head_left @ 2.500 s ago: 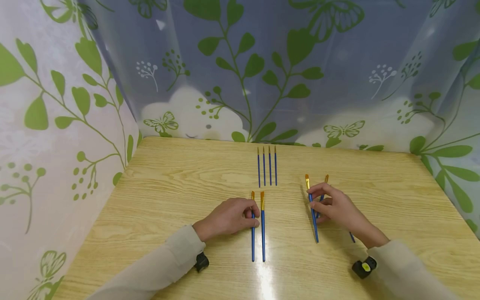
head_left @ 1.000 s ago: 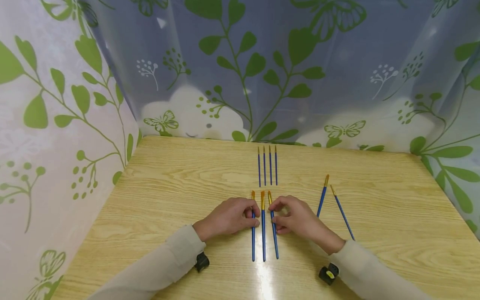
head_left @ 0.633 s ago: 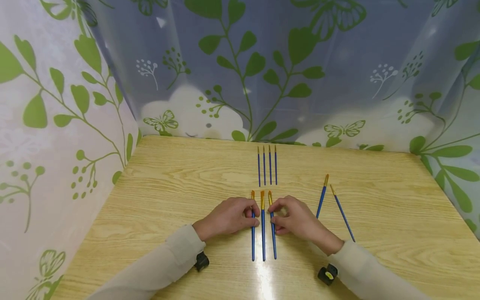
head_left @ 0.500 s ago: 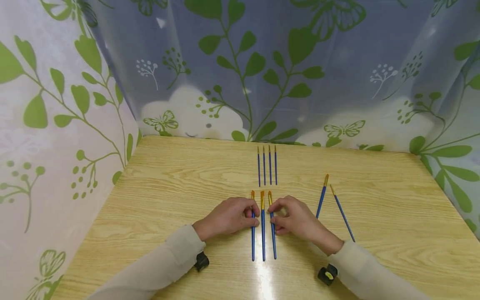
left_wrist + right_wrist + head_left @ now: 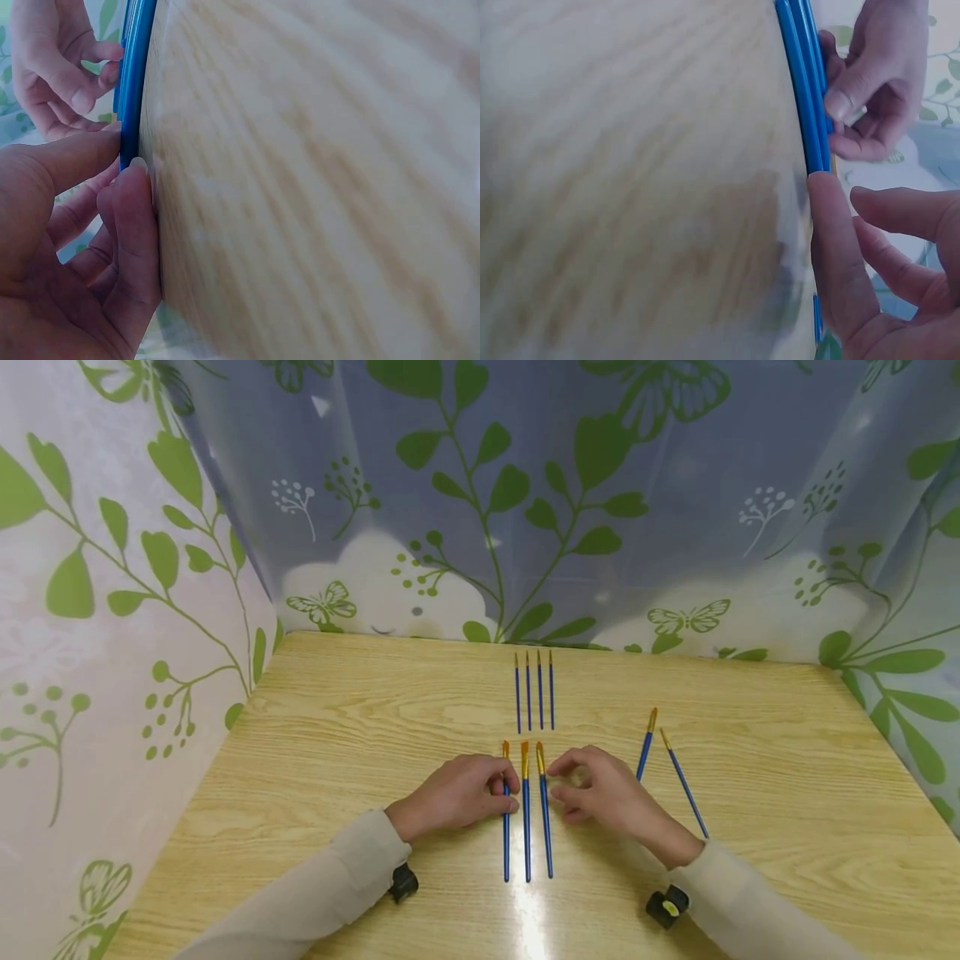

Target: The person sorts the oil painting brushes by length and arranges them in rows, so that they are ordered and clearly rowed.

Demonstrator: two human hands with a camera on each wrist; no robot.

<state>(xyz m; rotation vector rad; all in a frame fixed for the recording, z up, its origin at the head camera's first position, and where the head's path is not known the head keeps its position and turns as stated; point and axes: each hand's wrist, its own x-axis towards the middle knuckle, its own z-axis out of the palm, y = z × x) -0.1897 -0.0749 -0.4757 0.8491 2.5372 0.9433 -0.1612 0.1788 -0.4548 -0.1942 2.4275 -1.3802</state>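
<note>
Three blue-handled paintbrushes with flat orange bristles lie side by side on the table. In the head view, my left hand (image 5: 459, 792) pinches the left paintbrush (image 5: 506, 847) at its upper handle. Thumb and fingertips meet at a blue handle (image 5: 133, 82) in the left wrist view. The middle paintbrush (image 5: 527, 827) lies straight, untouched. Just beyond it rests the right paintbrush (image 5: 546, 831), tilted slightly. My right hand (image 5: 606, 793) hovers close beside that brush with thumb and fingers parted, holding nothing.
Several thin paintbrushes (image 5: 528, 693) lie in a parallel row farther back. On the right, a flat paintbrush (image 5: 646, 747) and a thin paintbrush (image 5: 684, 783) lie at angles, partly behind my right arm. A patterned curtain (image 5: 465, 510) borders the wooden table (image 5: 337, 718).
My right hand brought a paintbrush from the right, laid it beside the middle one, straightened it slightly, then let go and drew back a little right. My left hand stayed in place.
</note>
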